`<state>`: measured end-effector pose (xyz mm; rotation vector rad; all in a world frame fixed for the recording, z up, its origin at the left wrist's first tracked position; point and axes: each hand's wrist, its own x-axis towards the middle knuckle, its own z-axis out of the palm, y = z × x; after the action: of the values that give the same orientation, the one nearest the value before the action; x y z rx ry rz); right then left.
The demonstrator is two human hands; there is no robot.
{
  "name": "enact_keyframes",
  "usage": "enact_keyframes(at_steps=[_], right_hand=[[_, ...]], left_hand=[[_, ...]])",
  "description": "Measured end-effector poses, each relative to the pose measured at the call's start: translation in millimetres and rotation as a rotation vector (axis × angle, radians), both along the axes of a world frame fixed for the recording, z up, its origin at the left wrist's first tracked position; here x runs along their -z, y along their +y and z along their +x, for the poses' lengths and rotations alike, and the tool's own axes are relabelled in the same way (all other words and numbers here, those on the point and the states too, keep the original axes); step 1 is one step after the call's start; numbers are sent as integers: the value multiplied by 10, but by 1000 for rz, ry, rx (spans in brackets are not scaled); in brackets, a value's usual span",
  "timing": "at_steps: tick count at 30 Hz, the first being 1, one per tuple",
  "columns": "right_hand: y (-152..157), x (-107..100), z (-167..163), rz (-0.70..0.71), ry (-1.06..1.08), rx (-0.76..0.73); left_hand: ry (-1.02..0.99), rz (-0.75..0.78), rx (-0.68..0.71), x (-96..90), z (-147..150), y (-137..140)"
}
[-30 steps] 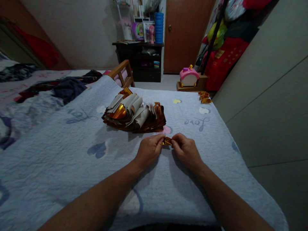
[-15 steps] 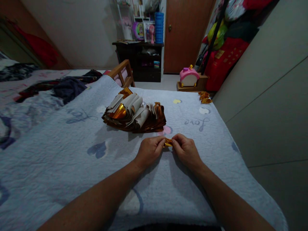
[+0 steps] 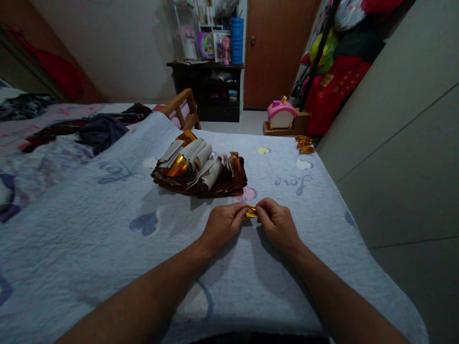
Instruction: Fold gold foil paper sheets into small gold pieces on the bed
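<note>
A small piece of folded gold foil paper [image 3: 251, 212] is stretched between my two hands, a little above the bedspread. My left hand [image 3: 225, 222] pinches its left end between thumb and forefinger. At its right end, my right hand [image 3: 278, 220] pinches it the same way. The fingertips cover both ends of the paper. Just beyond my left hand lies a fanned, curled stack of gold foil paper [image 3: 222, 184], with pale undersides showing. Several folded gold pieces [image 3: 304, 144] sit together at the far right corner of the bed.
The light blue bedspread [image 3: 172, 267] with printed hearts lies under everything. Rumpled dark clothes [image 3: 102, 131] are at the left. A pale cabinet side [image 3: 401, 143] rises along the right edge. Past the bed stand a wooden chair [image 3: 182, 107], a dark shelf [image 3: 215, 98] and a pink toy case [image 3: 281, 114].
Both hands keep their pinch on the gold paper, with only a very slight shift of the fingers. The stack and the folded pieces stay in place.
</note>
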<state>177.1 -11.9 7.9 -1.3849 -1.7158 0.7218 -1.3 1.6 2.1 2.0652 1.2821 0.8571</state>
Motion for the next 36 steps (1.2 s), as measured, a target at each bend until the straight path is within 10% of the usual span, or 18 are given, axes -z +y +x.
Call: enact_keyframes(at_steps=[36], right_hand=[[1,23,52,-93,135,-57]], left_hand=[[-41,-16,20,11,-7,-6]])
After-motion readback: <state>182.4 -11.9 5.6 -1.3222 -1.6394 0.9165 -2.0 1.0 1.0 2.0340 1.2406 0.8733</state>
